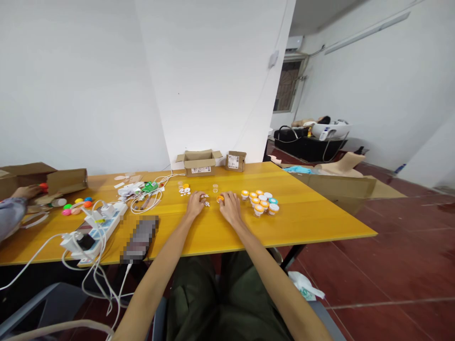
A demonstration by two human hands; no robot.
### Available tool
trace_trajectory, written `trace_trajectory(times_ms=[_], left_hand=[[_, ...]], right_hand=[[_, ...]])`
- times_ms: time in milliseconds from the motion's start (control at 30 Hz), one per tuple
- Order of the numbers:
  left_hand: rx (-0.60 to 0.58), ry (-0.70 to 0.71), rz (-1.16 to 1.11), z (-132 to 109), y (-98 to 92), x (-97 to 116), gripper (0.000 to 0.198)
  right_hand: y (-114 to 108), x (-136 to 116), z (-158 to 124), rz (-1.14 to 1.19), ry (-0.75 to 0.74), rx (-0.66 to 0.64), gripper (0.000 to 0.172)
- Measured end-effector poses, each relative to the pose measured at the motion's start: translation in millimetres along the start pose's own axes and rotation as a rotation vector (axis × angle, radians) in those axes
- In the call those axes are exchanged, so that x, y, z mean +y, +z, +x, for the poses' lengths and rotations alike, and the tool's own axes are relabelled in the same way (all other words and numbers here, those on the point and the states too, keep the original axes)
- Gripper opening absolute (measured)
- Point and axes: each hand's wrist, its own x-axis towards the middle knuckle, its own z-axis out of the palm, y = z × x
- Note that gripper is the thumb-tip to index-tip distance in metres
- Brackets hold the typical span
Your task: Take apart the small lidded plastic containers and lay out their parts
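My left hand rests on the yellow tabletop, fingers curved and thumb apart. Right beside its fingertips lie a few small white pieces with dark marks. The fingers of my right hand are closed around a small orange-lidded tub, partly hidden by the hand. To the right stands a group of several small clear tubs with orange, white and teal lids. Beyond my hands is a clear open cup. More small white pieces lie beyond my left hand, near an orange lid.
An open cardboard box and a smaller box stand against the wall. To the left are a phone, a power strip and tangled white cables. At far left, another person's hand is beside a carton and coloured balls.
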Motion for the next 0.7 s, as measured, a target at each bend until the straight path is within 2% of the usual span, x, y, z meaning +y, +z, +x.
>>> trace_trajectory(times_ms=[67,200,433,700], left_hand=[[0.007,-0.009,0.013,0.1,0.2,-1.3,0.02],[0.029,-0.019,0.036,0.7,0.4,-3.7,0.011],[0.029,-0.003,0.015,1.3,0.5,-4.1,0.008],[-0.055,0.017,-0.071,2.5,2.0,-6.7,0.01]], right_hand=[[3.8,4.2,1.0,0.0,0.061,0.008,0.019],[12.5,9.2,1.0,-0.033,0.128,-0.056,0.022],[14.8,10.2,2.1,-0.002,0.064,-0.1,0.022],[8.5,4.4,2.6,0.026,0.026,-0.121,0.02]])
